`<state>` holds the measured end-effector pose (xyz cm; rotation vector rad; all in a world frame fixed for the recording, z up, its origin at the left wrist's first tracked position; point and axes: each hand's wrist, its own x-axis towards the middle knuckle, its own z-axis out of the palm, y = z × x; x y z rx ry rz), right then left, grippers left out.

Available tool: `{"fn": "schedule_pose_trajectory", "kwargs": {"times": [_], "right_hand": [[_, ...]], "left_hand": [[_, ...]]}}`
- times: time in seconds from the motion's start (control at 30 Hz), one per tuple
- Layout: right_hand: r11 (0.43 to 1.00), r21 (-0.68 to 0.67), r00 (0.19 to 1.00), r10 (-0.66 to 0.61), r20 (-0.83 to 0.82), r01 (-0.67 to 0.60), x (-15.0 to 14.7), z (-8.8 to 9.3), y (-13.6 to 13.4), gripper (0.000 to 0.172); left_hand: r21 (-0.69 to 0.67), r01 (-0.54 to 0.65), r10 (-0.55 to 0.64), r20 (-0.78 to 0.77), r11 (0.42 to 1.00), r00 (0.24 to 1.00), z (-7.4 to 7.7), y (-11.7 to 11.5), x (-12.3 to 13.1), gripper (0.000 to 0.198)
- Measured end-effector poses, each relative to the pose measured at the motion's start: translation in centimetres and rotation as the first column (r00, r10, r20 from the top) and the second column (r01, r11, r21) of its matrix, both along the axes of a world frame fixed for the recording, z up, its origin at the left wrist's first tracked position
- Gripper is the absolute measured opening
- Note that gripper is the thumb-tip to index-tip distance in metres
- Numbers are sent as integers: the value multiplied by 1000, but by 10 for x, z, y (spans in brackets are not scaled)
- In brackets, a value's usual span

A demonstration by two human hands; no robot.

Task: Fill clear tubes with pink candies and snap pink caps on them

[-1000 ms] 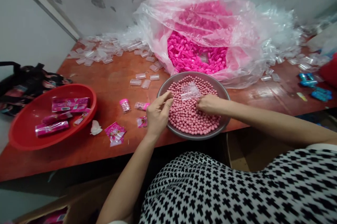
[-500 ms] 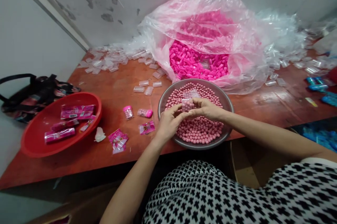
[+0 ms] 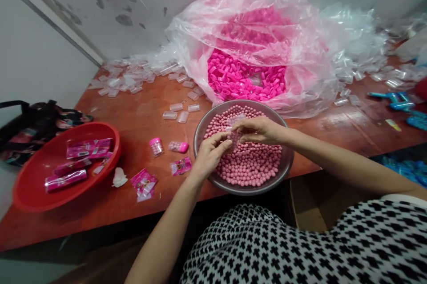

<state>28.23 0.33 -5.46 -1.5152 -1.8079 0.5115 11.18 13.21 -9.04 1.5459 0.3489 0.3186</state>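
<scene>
A small clear plastic container [image 3: 234, 138] with pink balls in it is held over a grey metal bowl [image 3: 289, 159]. My left hand [image 3: 212, 150] grips its left side between thumb and fingers. From the right, my right hand [image 3: 262, 130] curls its fingers around the container's other side, partly hiding it. Pink balls [image 3: 248, 166] fill much of the bowl beneath both hands. Another piece of clear plastic [image 3: 235, 119] shows just behind my fingers. Left of the bowl lie two filled containers with pink caps, one upright [image 3: 156, 146] and one on its side [image 3: 178, 146].
Behind the bowl stands a large clear bag [image 3: 310, 84] of pink caps [image 3: 247, 77]. Clear empty containers [image 3: 125, 77] lie at the back left. A red basin [image 3: 33, 195] holds pink packets. Pink wrappers [image 3: 144, 184] lie nearby, and blue items [image 3: 400, 102] sit far right.
My right thumb has drawn back from my left thumb, leaving a gap. The container stays between my hands. The view has shifted slightly, so the table items sit further left.
</scene>
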Motion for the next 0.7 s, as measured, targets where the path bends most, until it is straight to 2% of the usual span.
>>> {"fn": "schedule_pose_trajectory", "kwargs": {"times": [0.23, 0.4, 0.47, 0.53, 0.57, 0.63, 0.67, 0.7], "right_hand": [[992, -127, 999, 26, 39, -21, 5, -6, -2, 16], [998, -27, 995, -59, -80, 57, 11, -13, -9, 29], [999, -45, 993, -31, -110, 26, 12, -10, -13, 34], [995, -104, 989, -22, -146, 7, 18, -6, -14, 41], [991, -129, 984, -66, -165, 45, 24, -4, -13, 43], [958, -146, 949, -270, -161, 247, 47, -3, -6, 44], [910, -142, 906, -406, -122, 389, 65, -4, -1, 42], [836, -117, 838, -543, -46, 535, 86, -8, 5, 40]], "left_hand": [[106, 0, 1, -13, 994, 1000, 5, -1, 4, 32], [226, -60, 66, -21, 972, 998, -3, 1, 7, 32], [197, -79, 85, -19, 977, 996, -4, 1, 6, 33], [102, -93, 97, -32, 990, 995, -4, 1, 5, 35], [42, -98, 100, -37, 994, 994, -4, 0, 5, 36], [-81, -102, 99, -37, 992, 994, -2, -1, 5, 35], [-132, -105, 102, -31, 986, 994, -1, -1, 5, 35], [-172, -112, 110, -21, 979, 994, -1, -2, 5, 33]]}}
